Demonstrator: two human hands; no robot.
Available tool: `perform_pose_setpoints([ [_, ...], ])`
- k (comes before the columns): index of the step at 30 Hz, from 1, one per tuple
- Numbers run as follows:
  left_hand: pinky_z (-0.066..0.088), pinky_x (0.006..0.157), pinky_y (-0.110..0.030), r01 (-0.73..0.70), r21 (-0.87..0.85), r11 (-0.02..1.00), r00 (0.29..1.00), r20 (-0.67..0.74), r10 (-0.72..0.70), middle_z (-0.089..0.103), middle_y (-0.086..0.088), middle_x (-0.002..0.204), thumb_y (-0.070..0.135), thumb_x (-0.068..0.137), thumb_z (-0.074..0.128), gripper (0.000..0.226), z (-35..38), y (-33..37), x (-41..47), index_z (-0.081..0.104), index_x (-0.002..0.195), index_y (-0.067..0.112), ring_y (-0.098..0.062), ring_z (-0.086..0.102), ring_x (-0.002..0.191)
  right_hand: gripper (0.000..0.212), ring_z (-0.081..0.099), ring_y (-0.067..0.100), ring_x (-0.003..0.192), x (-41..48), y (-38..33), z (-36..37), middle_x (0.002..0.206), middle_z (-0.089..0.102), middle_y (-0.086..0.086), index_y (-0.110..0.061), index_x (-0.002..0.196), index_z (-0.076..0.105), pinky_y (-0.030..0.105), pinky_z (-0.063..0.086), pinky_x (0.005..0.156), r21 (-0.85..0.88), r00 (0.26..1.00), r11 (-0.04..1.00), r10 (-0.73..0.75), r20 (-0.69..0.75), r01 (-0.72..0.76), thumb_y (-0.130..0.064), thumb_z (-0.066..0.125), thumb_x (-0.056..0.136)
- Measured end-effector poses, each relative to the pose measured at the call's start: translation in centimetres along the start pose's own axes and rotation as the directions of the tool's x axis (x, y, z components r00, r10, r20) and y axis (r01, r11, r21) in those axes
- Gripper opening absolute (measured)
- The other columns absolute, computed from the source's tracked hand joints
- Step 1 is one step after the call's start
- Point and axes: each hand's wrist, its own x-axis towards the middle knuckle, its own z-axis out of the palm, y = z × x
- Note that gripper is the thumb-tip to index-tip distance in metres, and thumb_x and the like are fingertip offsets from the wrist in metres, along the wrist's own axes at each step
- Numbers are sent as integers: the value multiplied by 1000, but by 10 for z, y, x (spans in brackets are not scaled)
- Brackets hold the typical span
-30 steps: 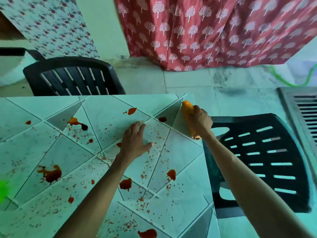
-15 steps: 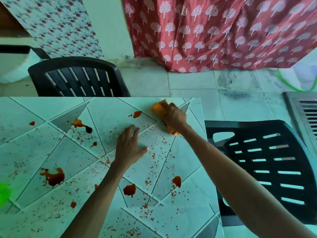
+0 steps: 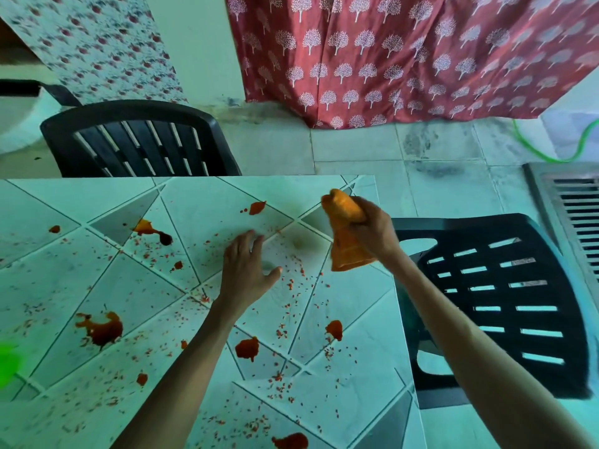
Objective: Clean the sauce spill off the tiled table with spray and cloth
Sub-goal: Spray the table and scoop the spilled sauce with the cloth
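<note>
The pale tiled table is spattered with red sauce: several blobs such as one at the left and one near my left forearm, plus many fine specks. My right hand grips an orange cloth lifted above the table's far right corner, its lower end hanging down. My left hand lies flat on the tiles with fingers spread, just left of the cloth. A blurred bright green object shows at the left edge; what it is cannot be told.
A black plastic chair stands behind the table's far edge. A second black chair sits against the right edge. A red patterned curtain hangs behind, and a floor grate lies at far right.
My right hand has lifted the orange cloth off the tiles near the far right corner; the sauce blob there is gone, leaving a faint smear. My left hand stays flat on the table.
</note>
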Motion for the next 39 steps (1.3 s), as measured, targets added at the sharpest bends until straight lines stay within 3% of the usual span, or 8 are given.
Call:
perform_pose_setpoints([
  [4, 21, 116, -47, -3, 1, 1000, 1000, 10, 3, 24, -10, 158, 62, 83, 62, 86, -2, -1, -1, 32, 149, 16, -31, 17, 146, 45, 66, 30, 93, -9, 29, -11, 114, 69, 10, -26, 136, 58, 36, 52, 73, -262, 992, 958, 97, -82, -116, -25, 63, 92],
  [10, 24, 114, -48, -2, 19, 1000, 1000, -19, 3, 26, -11, 156, 62, 80, 65, 88, -12, -19, -11, 35, 148, 14, -32, 22, 144, 51, 67, 32, 97, -25, 0, 68, 119, 66, 11, -31, 145, 46, 40, 57, 77, -310, 988, 944, 138, 63, -112, -22, 54, 95],
  [19, 36, 106, -54, 26, 33, 999, 1000, -12, -26, 35, -16, 152, 73, 71, 54, 96, -18, -62, -48, 43, 143, 11, -38, 33, 139, 60, 57, 32, 122, -58, -74, 137, 133, 62, 13, -22, 143, 51, 37, 46, 97, 6, 911, 992, 110, 397, -123, -8, 58, 85],
  [25, 25, 115, -53, 32, -10, 999, 999, 37, -32, 20, -10, 159, 64, 76, 69, 97, -10, -67, -67, 29, 151, 18, -33, 18, 146, 67, 65, 29, 107, -85, -43, 63, 120, 67, 14, -17, 137, 55, 46, 54, 93, 141, 973, 981, 106, 204, -136, -6, 47, 72],
  [28, 22, 117, -51, 30, -26, 999, 999, 40, -29, 17, -9, 160, 63, 77, 68, 97, -7, -65, -73, 26, 152, 18, -31, 15, 147, 55, 68, 27, 92, -101, -19, 20, 108, 70, 12, -16, 134, 56, 50, 57, 88, 91, 983, 982, 158, 91, -166, 1, 52, 81],
  [31, 23, 117, -50, 22, -30, 999, 999, 26, -21, 20, -10, 158, 60, 78, 69, 96, -8, -64, -80, 27, 152, 16, -32, 16, 146, 55, 63, 15, 74, -113, -5, -7, 87, 67, -2, -16, 125, 62, 38, 54, 74, 10, 981, 981, 193, -34, -193, -24, 50, 71],
  [35, 26, 114, -49, 21, -29, 999, 1000, 6, -20, 25, -12, 157, 58, 78, 70, 94, -7, -67, -91, 31, 150, 12, -33, 21, 144, 51, 63, 33, 96, -107, 8, 18, 115, 69, 14, -19, 137, 56, 37, 48, 76, -158, 957, 944, 291, -15, -289, -25, 55, 86],
  [39, 28, 113, -50, 44, -34, 998, 999, 2, -44, 24, -12, 157, 59, 79, 69, 92, -6, -76, -105, 31, 150, 13, -33, 22, 144, 51, 65, 34, 109, -103, -11, 82, 125, 67, 12, -30, 144, 50, 39, 53, 85, -214, 971, 960, 209, 115, -181, -26, 60, 94],
])
